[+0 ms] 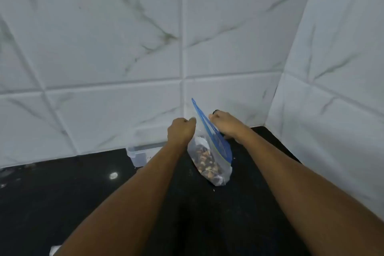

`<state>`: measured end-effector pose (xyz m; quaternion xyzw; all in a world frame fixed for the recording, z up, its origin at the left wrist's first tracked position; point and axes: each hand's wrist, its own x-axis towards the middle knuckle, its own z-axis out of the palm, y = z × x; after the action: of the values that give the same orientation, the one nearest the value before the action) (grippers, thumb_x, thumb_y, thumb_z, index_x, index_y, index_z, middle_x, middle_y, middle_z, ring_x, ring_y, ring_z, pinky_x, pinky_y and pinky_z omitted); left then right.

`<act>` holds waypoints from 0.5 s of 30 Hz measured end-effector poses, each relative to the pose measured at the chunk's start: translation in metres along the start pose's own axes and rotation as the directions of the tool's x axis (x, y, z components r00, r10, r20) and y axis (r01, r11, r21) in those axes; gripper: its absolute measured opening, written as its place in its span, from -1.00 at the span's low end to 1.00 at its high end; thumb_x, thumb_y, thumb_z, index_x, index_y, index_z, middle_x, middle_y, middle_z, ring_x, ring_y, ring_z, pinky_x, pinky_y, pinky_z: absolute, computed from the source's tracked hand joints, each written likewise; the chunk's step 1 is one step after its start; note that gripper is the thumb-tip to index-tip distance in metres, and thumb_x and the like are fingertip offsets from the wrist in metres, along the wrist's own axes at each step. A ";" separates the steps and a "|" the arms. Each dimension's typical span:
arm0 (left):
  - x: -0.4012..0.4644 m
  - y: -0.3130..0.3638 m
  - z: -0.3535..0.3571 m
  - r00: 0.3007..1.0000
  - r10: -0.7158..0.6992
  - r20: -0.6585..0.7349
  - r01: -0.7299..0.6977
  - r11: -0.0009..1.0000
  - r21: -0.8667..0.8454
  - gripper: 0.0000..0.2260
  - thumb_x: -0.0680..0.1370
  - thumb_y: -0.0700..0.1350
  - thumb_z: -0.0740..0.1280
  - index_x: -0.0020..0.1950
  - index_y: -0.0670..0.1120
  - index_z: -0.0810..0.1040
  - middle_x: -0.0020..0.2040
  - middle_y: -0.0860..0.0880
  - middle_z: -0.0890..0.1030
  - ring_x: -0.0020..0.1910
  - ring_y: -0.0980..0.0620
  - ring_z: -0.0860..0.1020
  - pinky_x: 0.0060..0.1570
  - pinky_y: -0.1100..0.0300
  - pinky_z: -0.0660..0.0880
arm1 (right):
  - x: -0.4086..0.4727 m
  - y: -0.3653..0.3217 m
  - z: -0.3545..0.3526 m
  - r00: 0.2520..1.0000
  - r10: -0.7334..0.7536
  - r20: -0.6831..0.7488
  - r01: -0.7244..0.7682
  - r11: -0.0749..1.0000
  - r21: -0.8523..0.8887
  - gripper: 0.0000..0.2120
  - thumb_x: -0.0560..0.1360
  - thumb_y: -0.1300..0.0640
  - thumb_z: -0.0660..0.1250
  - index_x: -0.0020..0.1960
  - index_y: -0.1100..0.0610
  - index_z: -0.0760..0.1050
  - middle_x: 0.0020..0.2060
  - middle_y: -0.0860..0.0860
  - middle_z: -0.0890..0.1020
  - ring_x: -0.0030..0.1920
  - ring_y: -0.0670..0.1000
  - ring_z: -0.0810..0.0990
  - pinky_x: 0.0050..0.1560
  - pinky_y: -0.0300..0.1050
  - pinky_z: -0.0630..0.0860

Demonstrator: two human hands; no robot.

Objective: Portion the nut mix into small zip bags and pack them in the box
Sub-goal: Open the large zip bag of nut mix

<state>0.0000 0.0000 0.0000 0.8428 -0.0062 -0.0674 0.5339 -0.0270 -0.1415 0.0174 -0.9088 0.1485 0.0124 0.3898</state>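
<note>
Box (143,151) label, seemingly unreadable

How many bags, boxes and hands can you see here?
Zip bag with nuts: 1
Clear plastic box: 1
Hands: 2, the left hand and the right hand
Total: 4

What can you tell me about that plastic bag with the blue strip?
The zip bag is clear, thin plastic with a blue zip strip along its top edge. Mixed nuts fill its lower part. Its bottom rests on the black counter, tilted. The left hand and right hand each pinch one side of its mouth.
</note>
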 end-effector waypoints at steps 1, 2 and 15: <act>0.000 -0.001 0.006 0.998 -0.048 0.048 0.052 0.996 -0.079 -0.70 0.61 0.04 0.22 -0.26 -0.08 0.39 -0.28 -0.01 0.43 -0.13 -0.10 0.52 0.06 -0.06 0.59 | 0.001 0.003 0.003 1.000 -0.021 -0.006 0.020 0.999 -0.028 -0.66 0.64 -0.03 0.08 0.16 0.20 0.47 0.16 0.11 0.48 0.09 0.11 0.51 0.09 0.01 0.48; 0.000 -0.001 0.011 0.992 -0.089 0.086 0.101 0.983 -0.155 -0.69 0.62 0.07 0.23 -0.25 -0.07 0.38 -0.24 -0.02 0.46 -0.08 -0.12 0.56 0.06 -0.07 0.60 | 0.000 0.004 0.004 0.999 -0.041 -0.018 0.040 0.998 -0.051 -0.68 0.63 0.00 0.11 0.16 0.19 0.50 0.14 0.11 0.51 0.08 0.11 0.52 0.07 0.00 0.46; -0.003 0.005 0.033 0.951 -0.232 0.205 0.304 0.823 -0.479 -0.93 0.53 -0.31 0.26 -0.11 -0.24 0.53 -0.19 -0.20 0.60 -0.29 -0.10 0.63 -0.17 0.05 0.62 | -0.002 0.019 0.011 0.986 0.043 -0.161 0.002 0.962 0.272 -0.87 0.56 0.22 0.25 -0.09 0.20 0.57 -0.22 0.16 0.65 -0.31 0.07 0.64 -0.25 -0.05 0.60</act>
<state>-0.0068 -0.0310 -0.0090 0.6590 0.0938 -0.1990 0.7192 -0.0330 -0.1462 -0.0034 -0.8430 0.1901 -0.0793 0.4969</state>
